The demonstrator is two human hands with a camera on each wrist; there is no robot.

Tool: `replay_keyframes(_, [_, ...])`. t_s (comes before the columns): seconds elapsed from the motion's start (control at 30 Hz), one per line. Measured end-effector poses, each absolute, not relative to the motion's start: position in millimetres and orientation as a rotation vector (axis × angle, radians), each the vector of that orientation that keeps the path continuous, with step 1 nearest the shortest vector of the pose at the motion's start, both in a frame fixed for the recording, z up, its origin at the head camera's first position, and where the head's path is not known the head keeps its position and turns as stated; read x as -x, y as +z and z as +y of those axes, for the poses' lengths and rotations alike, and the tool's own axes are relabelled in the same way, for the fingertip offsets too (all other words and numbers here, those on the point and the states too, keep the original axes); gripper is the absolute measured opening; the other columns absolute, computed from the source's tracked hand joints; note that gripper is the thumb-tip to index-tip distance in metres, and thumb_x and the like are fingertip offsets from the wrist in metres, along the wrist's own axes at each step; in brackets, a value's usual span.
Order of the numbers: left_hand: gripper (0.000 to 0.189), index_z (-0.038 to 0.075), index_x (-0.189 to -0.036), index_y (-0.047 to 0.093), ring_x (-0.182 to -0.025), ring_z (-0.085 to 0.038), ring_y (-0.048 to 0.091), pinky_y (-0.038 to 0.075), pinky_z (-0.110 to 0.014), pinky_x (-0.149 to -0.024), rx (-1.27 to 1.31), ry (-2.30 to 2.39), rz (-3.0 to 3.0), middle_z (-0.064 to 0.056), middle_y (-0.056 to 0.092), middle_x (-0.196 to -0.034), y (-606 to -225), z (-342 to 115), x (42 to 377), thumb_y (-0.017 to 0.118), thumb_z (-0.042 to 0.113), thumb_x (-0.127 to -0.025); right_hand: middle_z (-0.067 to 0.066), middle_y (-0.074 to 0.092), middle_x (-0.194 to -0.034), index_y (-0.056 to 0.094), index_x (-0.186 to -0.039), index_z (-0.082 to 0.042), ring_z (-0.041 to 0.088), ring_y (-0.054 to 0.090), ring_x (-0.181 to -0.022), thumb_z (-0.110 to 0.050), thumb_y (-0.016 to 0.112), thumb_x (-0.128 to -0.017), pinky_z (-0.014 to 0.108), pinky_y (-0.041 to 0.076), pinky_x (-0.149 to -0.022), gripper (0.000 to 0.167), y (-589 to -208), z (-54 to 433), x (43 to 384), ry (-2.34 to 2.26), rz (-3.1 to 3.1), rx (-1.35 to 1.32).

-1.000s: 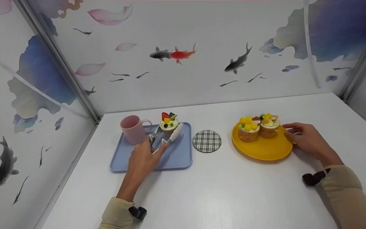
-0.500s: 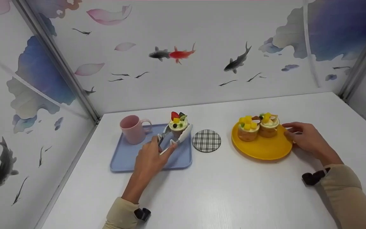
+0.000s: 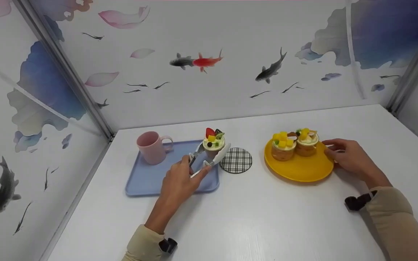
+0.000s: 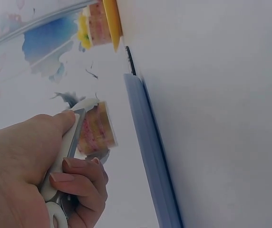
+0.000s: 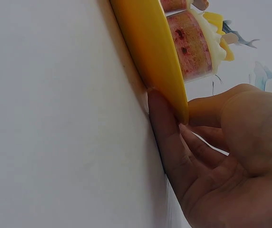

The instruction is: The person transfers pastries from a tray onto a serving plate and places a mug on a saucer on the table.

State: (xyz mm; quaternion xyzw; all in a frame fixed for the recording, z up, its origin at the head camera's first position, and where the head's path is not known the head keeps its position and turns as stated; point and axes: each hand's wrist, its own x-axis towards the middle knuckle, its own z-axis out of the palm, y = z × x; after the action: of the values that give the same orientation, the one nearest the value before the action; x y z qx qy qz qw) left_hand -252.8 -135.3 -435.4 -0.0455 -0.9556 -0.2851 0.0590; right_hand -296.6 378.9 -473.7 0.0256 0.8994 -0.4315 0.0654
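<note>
- Fingers point(image 4: 83, 185) of the left hand point(image 3: 180, 181) are curled round some tongs point(image 3: 220, 156); those of the right hand point(image 3: 354, 159) pinch the right edge of a yellow plate point(image 3: 303, 172), with one finger tucked under it.
- A big white wall point(image 3: 194, 101) stands at the far side, with fish, pink petals and blue patches painted on it.
- In front of it is the white desk point(image 3: 252, 221), and everything sits on it or over it.
- On the left of the desk is a blue tray point(image 3: 149, 181).
- The yellow plate is on the right, well apart from the tray.
- A pink mug point(image 3: 152, 149) stands upright on the far left part of the tray, its handle to the right.
- A round checked coaster point(image 3: 237, 164) lies just beside the tray, between it and the plate.
- The tongs hug a cake cup point(image 3: 213, 145) from both sides, up in the air over the tray's right edge.
- Two more cups, a left cup point(image 3: 283, 150) and a right cup point(image 3: 307, 145), stand close together on the plate's far part.
- A bit of red fruit point(image 3: 210, 132) tops the lifted cup.
</note>
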Motion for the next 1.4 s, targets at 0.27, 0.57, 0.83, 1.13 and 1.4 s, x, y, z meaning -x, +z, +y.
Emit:
replay_keyframes(0.27, [0.074,0.006,-0.138,0.059,-0.080,-0.019,0.062,0.051,-0.031,-0.065,0.184,-0.883,-2.898,-0.006,0.066,-0.098,-435,-127,251,0.072,0.066,-0.096,0.034,0.047,-0.157,0.042,-0.162,0.000,0.041,0.060,-0.129,-0.030,0.051,-0.116,0.025,0.063,-0.084,0.056,-474,379,297,-1.283,2.723,-0.090])
replay_keyframes(0.57, [0.071,0.007,-0.136,0.060,-0.078,-0.018,0.061,0.050,-0.030,-0.062,0.222,-0.905,-2.895,-0.005,0.064,-0.096,-433,-121,248,0.072,0.065,-0.097,0.033,0.052,-0.151,0.044,-0.161,-0.001,0.037,0.063,-0.121,-0.031,0.053,-0.115,0.024,0.063,-0.083,0.056,-473,377,294,-1.262,2.742,-0.081])
replay_keyframes(0.83, [0.072,0.006,-0.138,0.060,-0.074,-0.017,0.060,0.047,-0.029,-0.059,0.266,-0.841,-2.866,-0.005,0.064,-0.093,-432,-115,247,0.072,0.065,-0.097,0.032,0.052,-0.148,0.044,-0.161,0.000,0.034,0.063,-0.115,-0.027,0.054,-0.115,0.022,0.062,-0.082,0.054,-472,376,295,-1.263,2.738,-0.086])
replay_keyframes(1.13, [0.074,0.007,-0.142,0.060,-0.077,-0.017,0.062,0.050,-0.029,-0.060,0.287,-0.853,-2.888,-0.005,0.064,-0.094,-430,-108,245,0.072,0.065,-0.097,0.033,0.052,-0.149,0.044,-0.161,0.001,0.035,0.063,-0.116,-0.027,0.054,-0.115,0.022,0.062,-0.082,0.054,-472,376,295,-1.262,2.740,-0.088])
replay_keyframes(1.4, [0.073,0.008,-0.140,0.061,-0.077,-0.016,0.061,0.049,-0.028,-0.061,0.318,-0.827,-2.884,-0.004,0.066,-0.095,-430,-101,244,0.072,0.066,-0.097,0.032,0.054,-0.147,0.044,-0.161,0.000,0.034,0.062,-0.113,-0.027,0.054,-0.115,0.019,0.060,-0.081,0.054,-473,377,296,-1.241,2.757,-0.101])
